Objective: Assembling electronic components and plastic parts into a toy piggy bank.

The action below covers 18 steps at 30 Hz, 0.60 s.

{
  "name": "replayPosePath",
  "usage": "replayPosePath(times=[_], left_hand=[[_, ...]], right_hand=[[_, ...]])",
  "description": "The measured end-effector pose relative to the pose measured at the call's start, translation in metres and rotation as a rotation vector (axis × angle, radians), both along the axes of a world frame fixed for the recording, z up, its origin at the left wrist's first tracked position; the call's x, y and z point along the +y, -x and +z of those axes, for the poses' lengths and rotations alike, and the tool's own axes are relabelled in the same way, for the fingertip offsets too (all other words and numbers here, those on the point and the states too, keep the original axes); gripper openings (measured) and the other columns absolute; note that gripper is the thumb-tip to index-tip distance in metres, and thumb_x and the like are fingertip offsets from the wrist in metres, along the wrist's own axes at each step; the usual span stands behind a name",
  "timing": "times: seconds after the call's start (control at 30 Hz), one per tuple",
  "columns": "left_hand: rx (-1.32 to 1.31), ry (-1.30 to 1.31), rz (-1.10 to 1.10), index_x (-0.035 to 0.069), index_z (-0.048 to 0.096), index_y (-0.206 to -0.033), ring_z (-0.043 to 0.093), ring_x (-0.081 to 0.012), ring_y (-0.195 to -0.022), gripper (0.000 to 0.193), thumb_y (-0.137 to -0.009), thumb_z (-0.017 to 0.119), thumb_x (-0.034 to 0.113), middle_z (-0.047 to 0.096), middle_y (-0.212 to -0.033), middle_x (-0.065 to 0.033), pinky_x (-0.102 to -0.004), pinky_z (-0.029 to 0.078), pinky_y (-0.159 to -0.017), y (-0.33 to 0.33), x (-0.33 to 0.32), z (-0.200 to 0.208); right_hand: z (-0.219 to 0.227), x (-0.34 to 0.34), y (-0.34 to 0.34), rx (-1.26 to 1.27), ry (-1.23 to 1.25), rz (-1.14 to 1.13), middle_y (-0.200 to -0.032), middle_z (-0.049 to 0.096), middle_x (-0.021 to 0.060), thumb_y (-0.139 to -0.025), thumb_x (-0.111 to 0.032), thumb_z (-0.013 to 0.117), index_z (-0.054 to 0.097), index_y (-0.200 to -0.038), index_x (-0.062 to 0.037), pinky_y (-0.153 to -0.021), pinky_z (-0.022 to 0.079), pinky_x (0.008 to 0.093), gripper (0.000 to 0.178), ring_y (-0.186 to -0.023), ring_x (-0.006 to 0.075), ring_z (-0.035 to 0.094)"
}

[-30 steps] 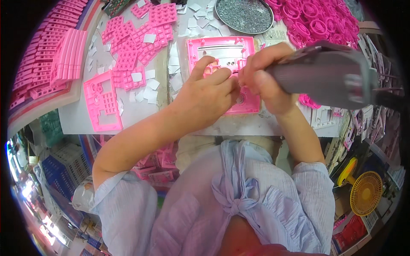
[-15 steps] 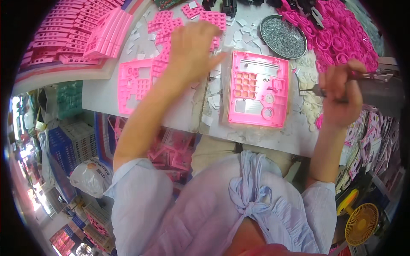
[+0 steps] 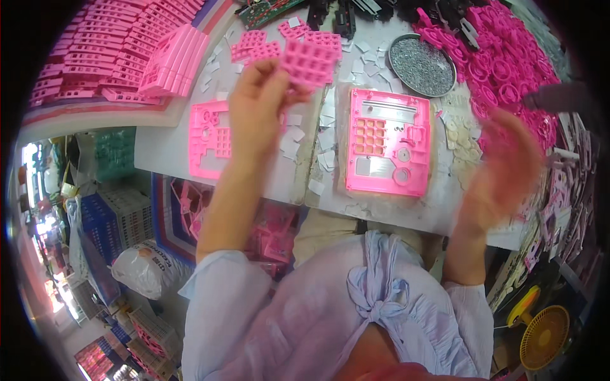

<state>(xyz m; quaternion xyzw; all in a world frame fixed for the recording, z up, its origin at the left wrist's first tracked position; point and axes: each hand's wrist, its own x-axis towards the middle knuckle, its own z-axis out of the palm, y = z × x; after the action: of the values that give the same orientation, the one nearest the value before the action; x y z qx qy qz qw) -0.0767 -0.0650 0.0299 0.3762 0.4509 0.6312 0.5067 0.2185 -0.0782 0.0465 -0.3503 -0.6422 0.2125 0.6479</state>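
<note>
My left hand (image 3: 257,114) grips a pink keypad grid (image 3: 309,63) by its edge, raised above the table. Below the wrist lies a pink plastic housing (image 3: 202,162) with square openings. A second pink housing (image 3: 416,181), fitted with metal strips and a grid of buttons, rests on a clear-wrapped pad in front of me. My right hand (image 3: 502,171) is off to the right, blurred, its fingers stretched and holding nothing. Beyond it hangs a dark power screwdriver (image 3: 553,98), apart from the fingers. More pink keypad grids (image 3: 251,43) lie scattered at the back.
A round dish of screws (image 3: 422,63) stands behind the front housing. Pink ring parts (image 3: 508,57) are heaped at the back right, near pale round pieces (image 3: 464,136). Stacked pink housings (image 3: 175,60) fill the left back. White paper squares (image 3: 326,159) litter the table. A yellow fan (image 3: 544,336) stands lower right.
My left hand has lifted a keypad grid from the back pile and drawn it nearer. My right hand has let go of the screwdriver and moved down; the tool now hangs farther back.
</note>
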Motion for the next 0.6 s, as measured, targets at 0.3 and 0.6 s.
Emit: replayPosePath(times=[0.3,0.6], left_hand=[[0.148,0.195,-0.339,-0.003,0.054,-0.124,0.063,-0.0130,-0.099,0.030,-0.095,0.058,0.003,0.064,-0.117,-0.0093,-0.0285,0.054,-0.084,-0.037,-0.093,-0.005],[0.350,0.145,-0.245,0.000,0.062,-0.117,0.057,-0.0096,-0.093,0.026,-0.091,0.060,-0.002,0.062,-0.109,-0.0036,-0.0254,0.047,-0.082,-0.005,-0.086,-0.026]], right_hand=[[-0.004,0.017,0.028,-0.205,0.523,0.722,-0.089,0.068,0.0040,-0.084,-0.001,0.071,0.066,-0.109,0.0004,-0.061,0.048,0.0241,0.025,-0.074,0.0113,0.062],[-0.027,0.085,0.057,-0.921,0.258,0.811,-0.084,0.068,0.0105,-0.084,-0.010,0.068,0.067,-0.094,-0.0040,-0.070,0.051,0.0382,0.012,-0.079,0.0290,0.064]])
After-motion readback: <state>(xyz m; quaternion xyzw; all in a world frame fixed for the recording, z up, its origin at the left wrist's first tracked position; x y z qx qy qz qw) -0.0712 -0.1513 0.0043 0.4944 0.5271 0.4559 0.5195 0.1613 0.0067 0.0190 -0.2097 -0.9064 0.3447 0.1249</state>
